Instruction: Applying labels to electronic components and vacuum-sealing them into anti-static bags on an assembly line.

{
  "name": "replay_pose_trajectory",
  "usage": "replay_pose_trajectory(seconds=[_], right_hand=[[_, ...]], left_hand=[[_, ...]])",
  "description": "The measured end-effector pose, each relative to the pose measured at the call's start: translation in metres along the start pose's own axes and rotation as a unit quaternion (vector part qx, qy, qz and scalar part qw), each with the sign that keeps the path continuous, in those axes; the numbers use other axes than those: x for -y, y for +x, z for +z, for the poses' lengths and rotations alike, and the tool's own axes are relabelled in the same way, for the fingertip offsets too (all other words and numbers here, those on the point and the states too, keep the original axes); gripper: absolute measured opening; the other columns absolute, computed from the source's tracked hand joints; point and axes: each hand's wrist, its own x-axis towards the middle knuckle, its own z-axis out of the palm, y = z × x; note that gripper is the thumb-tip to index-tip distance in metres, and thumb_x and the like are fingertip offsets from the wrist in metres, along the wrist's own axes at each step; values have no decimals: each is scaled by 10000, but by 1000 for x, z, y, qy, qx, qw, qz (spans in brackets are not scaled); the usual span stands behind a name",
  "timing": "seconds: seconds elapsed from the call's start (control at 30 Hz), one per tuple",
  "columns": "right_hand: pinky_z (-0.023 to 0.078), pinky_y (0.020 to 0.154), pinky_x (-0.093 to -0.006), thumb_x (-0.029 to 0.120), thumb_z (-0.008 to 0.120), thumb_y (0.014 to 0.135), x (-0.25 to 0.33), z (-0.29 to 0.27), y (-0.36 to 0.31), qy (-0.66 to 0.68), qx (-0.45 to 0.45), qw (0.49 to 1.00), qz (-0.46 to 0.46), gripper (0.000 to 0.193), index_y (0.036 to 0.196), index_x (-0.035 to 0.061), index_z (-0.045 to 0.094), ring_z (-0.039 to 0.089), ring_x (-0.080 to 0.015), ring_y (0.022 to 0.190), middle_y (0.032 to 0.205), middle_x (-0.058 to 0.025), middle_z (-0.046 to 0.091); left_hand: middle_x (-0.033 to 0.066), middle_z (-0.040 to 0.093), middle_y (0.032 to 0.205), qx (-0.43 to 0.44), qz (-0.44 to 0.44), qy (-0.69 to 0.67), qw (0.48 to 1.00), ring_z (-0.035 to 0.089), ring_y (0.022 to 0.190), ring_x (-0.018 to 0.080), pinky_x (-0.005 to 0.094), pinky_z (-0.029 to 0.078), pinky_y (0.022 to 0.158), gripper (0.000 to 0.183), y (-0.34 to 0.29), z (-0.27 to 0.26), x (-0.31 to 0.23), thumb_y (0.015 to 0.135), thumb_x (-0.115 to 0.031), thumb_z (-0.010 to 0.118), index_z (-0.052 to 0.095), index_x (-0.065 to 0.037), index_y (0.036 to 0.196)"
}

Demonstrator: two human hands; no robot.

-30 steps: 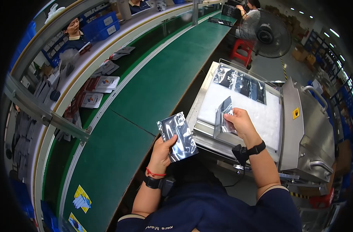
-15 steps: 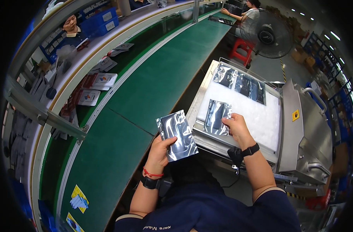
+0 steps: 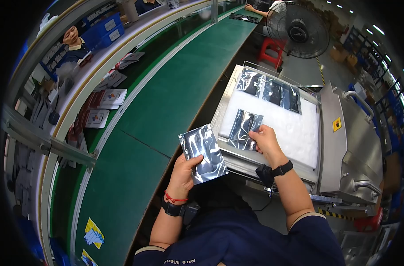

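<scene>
My left hand point(image 3: 183, 174) holds a shiny silver foil pouch point(image 3: 203, 153) up in front of me, near the edge of the green conveyor belt point(image 3: 166, 102). My right hand point(image 3: 265, 141) rests on a second silver pouch point(image 3: 243, 128) that lies flat on the white bed point(image 3: 295, 128) of a steel sealing machine. Its fingers press the pouch's near right corner. More silver pouches point(image 3: 269, 89) lie in a row at the far edge of the white bed.
The machine's steel lid point(image 3: 352, 142) stands open to the right. A standing fan point(image 3: 298, 29) and a red stool point(image 3: 272, 49) are beyond it. A person point(image 3: 73, 37) sits across the belt by blue bins and white trays point(image 3: 105, 98).
My right hand has laid the second pouch down flat on the white bed and flattened it. The left hand has kept its pouch raised, nearly still.
</scene>
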Motion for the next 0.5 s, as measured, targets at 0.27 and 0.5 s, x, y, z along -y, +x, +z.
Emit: replay_pose_trajectory(seconds=[0.27,0.5], right_hand=[[288,286,-243,123,656,799,-1,-12,2,-53,-1,998,25,185,803,-8,524,433,-92,350,523,-25,490],[444,494,-276,259,687,770,-1,-20,-17,-308,-111,923,-202,320,851,-35,589,575,-129,533,583,-94,590]], left_hand=[[104,630,981,11,-5,11,1000,633,855,186,308,519,782,270,8,9,3,802,30,571,539,20,1070],[76,633,977,20,27,99,995,620,848,153,302,500,794,301,19,16,6,786,42,601,533,3,1078]])
